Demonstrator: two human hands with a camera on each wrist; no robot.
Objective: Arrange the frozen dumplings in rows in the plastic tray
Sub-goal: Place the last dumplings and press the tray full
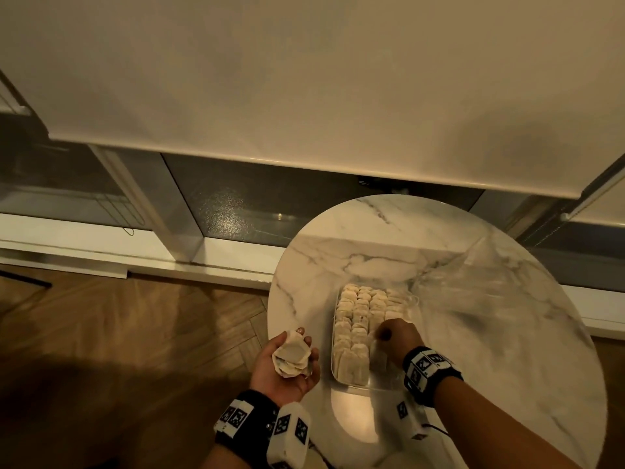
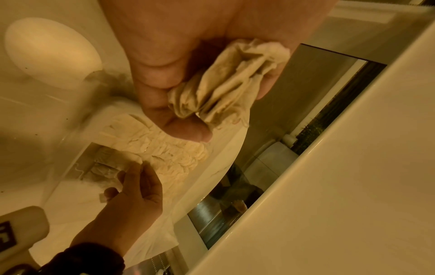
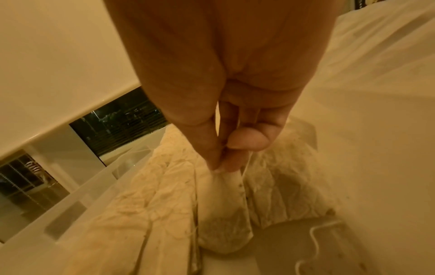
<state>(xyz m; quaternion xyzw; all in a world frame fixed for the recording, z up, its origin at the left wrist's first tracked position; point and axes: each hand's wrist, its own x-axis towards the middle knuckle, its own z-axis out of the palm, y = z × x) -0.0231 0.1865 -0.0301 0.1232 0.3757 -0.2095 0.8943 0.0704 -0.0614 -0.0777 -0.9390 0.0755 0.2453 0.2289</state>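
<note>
Round marble tabletop (image 1: 507, 333), clear plastic tray (image 1: 355, 387) set near its front-left edge. Rows of pale flat packets, the frozen dumplings (image 1: 358, 309) of the task though resembling paper sachets with strings, standing on edge and filling the tray's left side and far end; near-right corner of the tray partly bare, with a loose string (image 3: 315, 241) lying on its floor.

Right hand (image 1: 397, 335) lowered into the tray at its right side: thumb and fingertips (image 3: 216, 163) closed narrowly on the top edge of a single packet (image 3: 223, 204), held upright and touching the neighbouring rows.

Left hand (image 1: 287, 367) held palm-up off the tabletop's left edge, above the wooden floor (image 1: 135, 333): fingers and thumb (image 2: 183, 128) curled around a small stack of packets (image 1: 292, 355) lying in the palm.

Marker-tagged wristbands (image 1: 427, 370) on both wrists. White roller blind (image 1: 304, 79) and dark window glass (image 1: 253, 204) beyond the far edge.
</note>
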